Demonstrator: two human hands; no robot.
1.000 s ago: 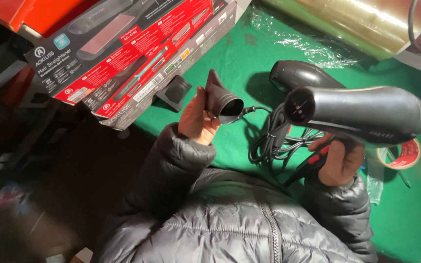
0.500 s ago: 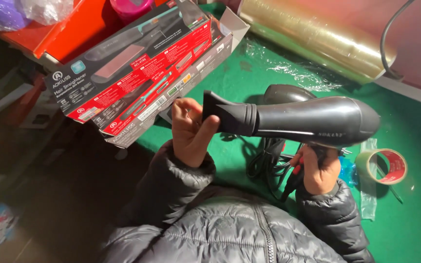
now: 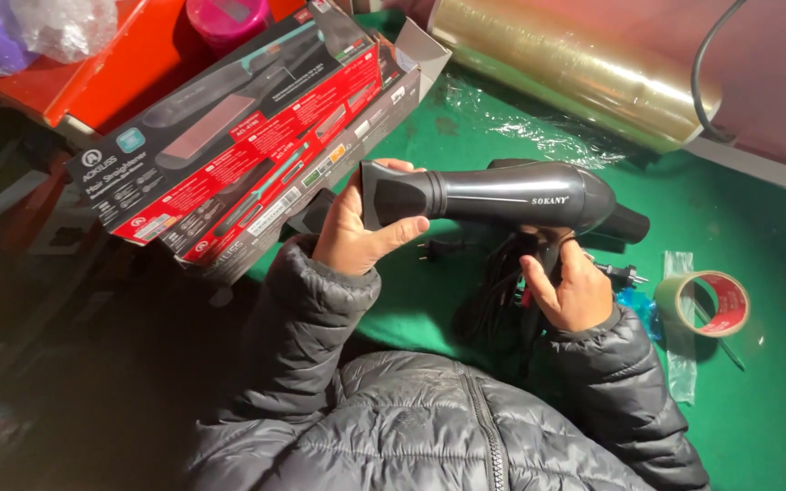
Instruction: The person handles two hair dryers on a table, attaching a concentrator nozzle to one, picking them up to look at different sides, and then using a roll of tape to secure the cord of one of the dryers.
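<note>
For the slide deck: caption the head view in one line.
Left hand grips the nozzle on a black hair dryer, right hand at its handle, above a green table.

Left hand grip closed, thumb forward, right hand curled, sleeves bent inward.

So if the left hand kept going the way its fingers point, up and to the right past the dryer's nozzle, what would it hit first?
Probably the roll of clear film. The left hand grips the nozzle of the black hair dryer; beyond it along that line only green tabletop shows before the roll, though depth is hard to judge.
</note>
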